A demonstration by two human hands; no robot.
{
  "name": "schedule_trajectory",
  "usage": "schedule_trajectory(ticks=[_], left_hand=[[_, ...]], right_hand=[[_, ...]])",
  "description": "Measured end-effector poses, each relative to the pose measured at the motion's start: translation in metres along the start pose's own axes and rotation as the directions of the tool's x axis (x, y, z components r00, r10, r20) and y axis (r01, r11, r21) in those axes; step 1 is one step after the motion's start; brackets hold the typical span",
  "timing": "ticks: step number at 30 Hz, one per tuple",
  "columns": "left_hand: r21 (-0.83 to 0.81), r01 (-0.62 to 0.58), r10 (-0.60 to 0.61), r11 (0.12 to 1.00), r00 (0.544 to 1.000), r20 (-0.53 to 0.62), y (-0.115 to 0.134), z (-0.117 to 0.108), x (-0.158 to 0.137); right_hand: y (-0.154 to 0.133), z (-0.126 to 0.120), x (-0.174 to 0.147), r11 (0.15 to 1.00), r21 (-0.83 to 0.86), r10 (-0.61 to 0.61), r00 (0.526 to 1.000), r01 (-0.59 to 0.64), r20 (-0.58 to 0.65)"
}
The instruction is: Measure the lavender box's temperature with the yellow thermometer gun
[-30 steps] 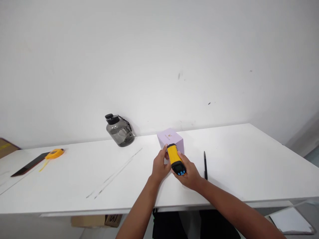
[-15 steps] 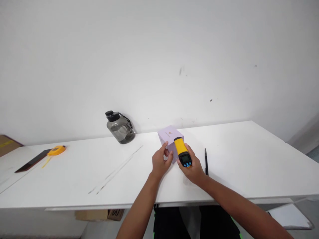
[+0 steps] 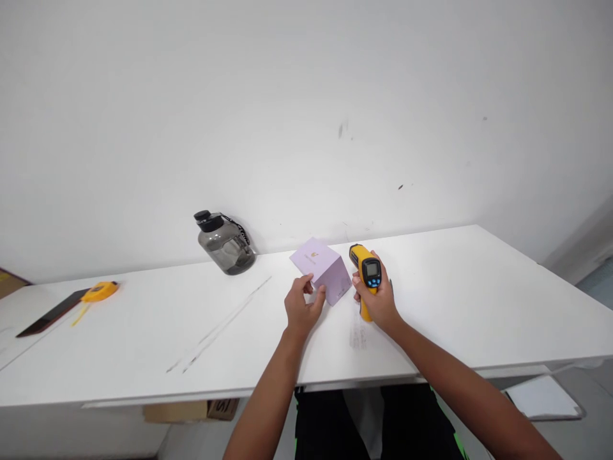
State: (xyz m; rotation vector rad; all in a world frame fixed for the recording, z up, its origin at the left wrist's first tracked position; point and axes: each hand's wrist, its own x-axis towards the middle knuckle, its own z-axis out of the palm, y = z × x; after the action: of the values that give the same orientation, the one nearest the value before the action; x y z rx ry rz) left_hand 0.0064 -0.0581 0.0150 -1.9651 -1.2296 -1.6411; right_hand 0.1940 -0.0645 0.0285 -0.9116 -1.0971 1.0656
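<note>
A lilac box (image 3: 313,257) with a small gold logo on its top stands on the white table, turned at an angle. My left hand (image 3: 302,308) pinches its near left corner, the thumb on the front face and the fingers at the left side. To the right of the box, my right hand (image 3: 380,297) is wrapped around the grip of a yellow and black infrared thermometer (image 3: 365,267). The thermometer is upright, with its small screen and blue buttons toward me and its nose pointing away, up and left. A dark pen is almost wholly hidden behind my right hand.
A grey see-through water bottle (image 3: 227,246) with a black cap stands near the wall, left of the box. Farther left are a yellow tape measure (image 3: 99,292) and a dark flat piece (image 3: 52,314). Below the table (image 3: 460,319) lie cardboard (image 3: 175,412) and a white panel (image 3: 543,397).
My right hand has moved right, away from the box, and has tilted the thermometer so its grip shows. The box has turned, showing more of its front face, with my left hand still on it.
</note>
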Motion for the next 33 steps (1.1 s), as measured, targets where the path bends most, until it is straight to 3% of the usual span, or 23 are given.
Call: schedule_trajectory(ticks=[5, 11, 15, 18, 26, 33], left_hand=[[0.142, -0.116, 0.138, 0.983, 0.978, -0.159, -0.001, -0.006, 0.003], [0.032, -0.096, 0.099, 0.995, 0.991, -0.093, -0.002, -0.009, 0.006], [0.051, -0.088, 0.096, 0.995, 0.976, -0.197, -0.005, -0.014, 0.008], [0.078, -0.088, 0.106, 0.993, 0.961, -0.257, -0.008, -0.018, 0.008], [0.06, -0.079, 0.091, 0.995, 0.964, -0.249, -0.009, -0.017, 0.008], [0.075, -0.067, 0.084, 0.995, 0.966, -0.244, -0.008, -0.017, 0.008]], right_hand=[[-0.01, 0.002, -0.007, 0.994, 0.109, 0.002, 0.993, -0.015, 0.12], [-0.007, 0.001, -0.01, 0.992, 0.118, 0.014, 0.976, -0.041, 0.218], [0.0, 0.001, -0.008, 0.992, 0.032, 0.112, 0.966, -0.122, 0.235], [0.004, 0.001, -0.006, 0.981, -0.058, 0.193, 0.957, -0.185, 0.216], [0.001, -0.001, 0.002, 0.935, -0.155, 0.333, 0.941, -0.32, 0.068], [-0.006, 0.001, 0.0, 0.934, -0.125, 0.342, 0.938, -0.333, 0.058]])
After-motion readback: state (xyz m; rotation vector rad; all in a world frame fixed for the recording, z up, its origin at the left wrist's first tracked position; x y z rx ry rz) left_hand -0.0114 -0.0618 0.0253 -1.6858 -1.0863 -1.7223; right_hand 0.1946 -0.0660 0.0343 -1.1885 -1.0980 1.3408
